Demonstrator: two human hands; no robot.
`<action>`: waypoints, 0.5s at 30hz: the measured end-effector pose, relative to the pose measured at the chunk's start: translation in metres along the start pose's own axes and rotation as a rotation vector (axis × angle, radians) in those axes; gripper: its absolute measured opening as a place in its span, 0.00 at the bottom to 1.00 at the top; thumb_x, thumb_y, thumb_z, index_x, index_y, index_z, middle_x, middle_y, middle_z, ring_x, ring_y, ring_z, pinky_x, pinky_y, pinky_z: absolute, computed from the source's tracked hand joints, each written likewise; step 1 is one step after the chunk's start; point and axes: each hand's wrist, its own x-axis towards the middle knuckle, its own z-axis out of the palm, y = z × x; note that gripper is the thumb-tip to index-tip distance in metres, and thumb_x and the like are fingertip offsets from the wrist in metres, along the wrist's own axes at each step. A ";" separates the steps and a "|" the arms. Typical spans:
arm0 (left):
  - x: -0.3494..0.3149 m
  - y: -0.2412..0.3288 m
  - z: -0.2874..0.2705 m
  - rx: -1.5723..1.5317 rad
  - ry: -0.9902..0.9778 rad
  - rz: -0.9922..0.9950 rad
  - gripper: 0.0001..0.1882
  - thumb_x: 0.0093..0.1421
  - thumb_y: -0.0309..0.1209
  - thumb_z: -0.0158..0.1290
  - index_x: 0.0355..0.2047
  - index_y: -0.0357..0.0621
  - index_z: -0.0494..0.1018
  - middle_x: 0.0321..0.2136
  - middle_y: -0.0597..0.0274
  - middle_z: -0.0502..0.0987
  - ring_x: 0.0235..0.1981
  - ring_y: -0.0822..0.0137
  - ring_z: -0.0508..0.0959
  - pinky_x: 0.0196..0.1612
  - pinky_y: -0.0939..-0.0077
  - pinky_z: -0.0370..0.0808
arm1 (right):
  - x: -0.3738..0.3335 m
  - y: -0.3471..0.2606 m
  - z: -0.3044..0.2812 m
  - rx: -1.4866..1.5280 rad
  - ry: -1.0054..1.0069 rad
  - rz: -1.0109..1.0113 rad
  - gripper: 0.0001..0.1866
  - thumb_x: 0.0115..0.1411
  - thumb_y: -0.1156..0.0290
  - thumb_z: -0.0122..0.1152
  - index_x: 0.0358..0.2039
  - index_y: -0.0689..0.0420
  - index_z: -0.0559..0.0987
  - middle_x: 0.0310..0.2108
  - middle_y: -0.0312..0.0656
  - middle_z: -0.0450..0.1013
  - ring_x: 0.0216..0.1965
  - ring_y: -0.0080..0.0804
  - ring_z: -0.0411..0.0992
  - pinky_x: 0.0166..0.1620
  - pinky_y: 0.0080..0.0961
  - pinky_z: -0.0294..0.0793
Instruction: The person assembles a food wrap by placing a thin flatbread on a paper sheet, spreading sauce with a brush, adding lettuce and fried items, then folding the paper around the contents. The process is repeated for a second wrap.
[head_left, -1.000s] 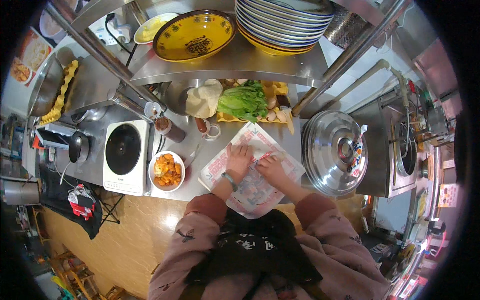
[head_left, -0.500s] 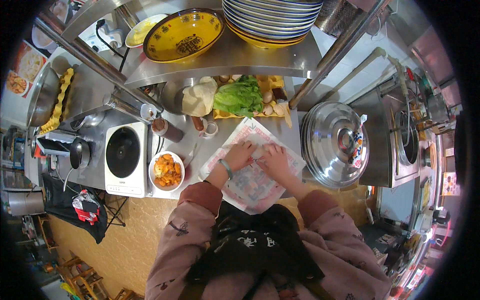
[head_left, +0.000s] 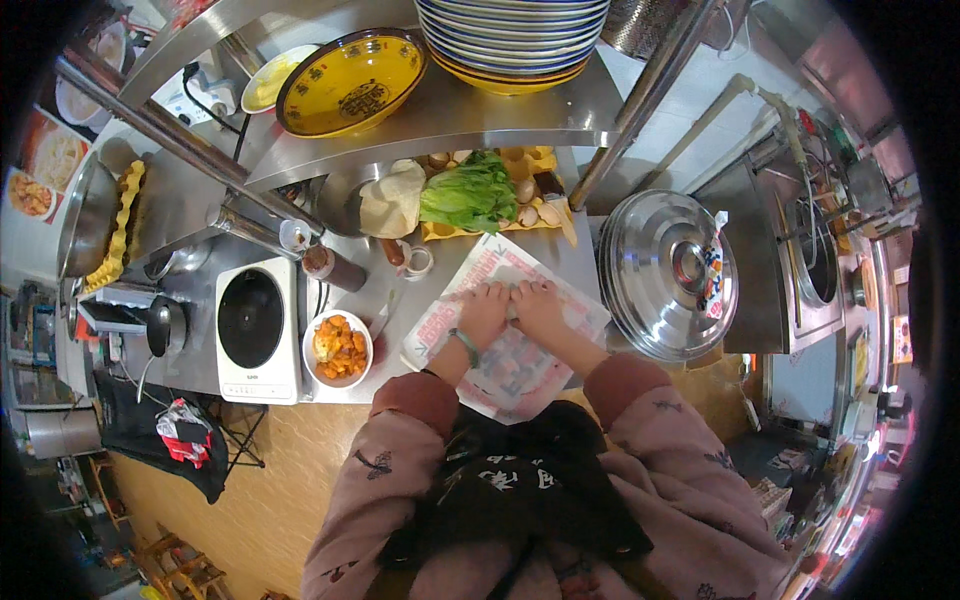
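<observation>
A sheet of printed wrapping paper (head_left: 520, 392) lies turned cornerwise on the steel counter. On its middle, my left hand (head_left: 484, 314) and my right hand (head_left: 538, 308) sit side by side, fingers curled down over a pale flatbread roll (head_left: 513, 313). Mostly hidden under the hands, the roll shows only as a small part between them. Beyond the paper, a head of green lettuce (head_left: 468, 196) rests on a yellow egg tray (head_left: 440, 231). Left of the lettuce are round pale flatbreads (head_left: 391, 200). A white bowl (head_left: 368, 372) of orange-sauced pieces stands left of the paper.
A white electric hotplate (head_left: 257, 385) is at the left, with a jar of brown sauce (head_left: 343, 268) near it. Large steel lids (head_left: 665, 275) stand at the right. Overhead, a steel shelf (head_left: 440, 150) carries a yellow dish (head_left: 355, 82) and stacked plates (head_left: 515, 35).
My hands have drawn closer together over the roll, covering more of it. The view has shifted slightly.
</observation>
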 end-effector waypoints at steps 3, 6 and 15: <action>-0.002 -0.008 -0.008 -0.037 -0.069 0.017 0.31 0.39 0.35 0.61 0.45 0.43 0.64 0.40 0.60 0.66 0.45 0.59 0.67 0.44 0.60 0.67 | -0.002 -0.007 -0.001 -0.105 0.006 0.014 0.25 0.38 0.59 0.67 0.37 0.52 0.71 0.35 0.35 0.66 0.41 0.31 0.66 0.48 0.41 0.58; -0.004 -0.008 -0.009 0.018 -0.072 0.021 0.32 0.40 0.36 0.61 0.46 0.42 0.63 0.42 0.58 0.66 0.46 0.58 0.67 0.45 0.60 0.66 | -0.008 -0.009 0.000 -0.080 -0.049 0.023 0.26 0.44 0.58 0.63 0.43 0.53 0.70 0.40 0.36 0.67 0.45 0.31 0.65 0.53 0.46 0.56; -0.012 -0.024 -0.007 -0.068 -0.110 0.163 0.33 0.44 0.39 0.60 0.49 0.42 0.61 0.44 0.56 0.65 0.47 0.55 0.67 0.48 0.58 0.64 | -0.019 -0.021 0.009 -0.137 0.114 -0.018 0.26 0.48 0.55 0.59 0.46 0.55 0.69 0.42 0.38 0.66 0.46 0.33 0.64 0.53 0.48 0.55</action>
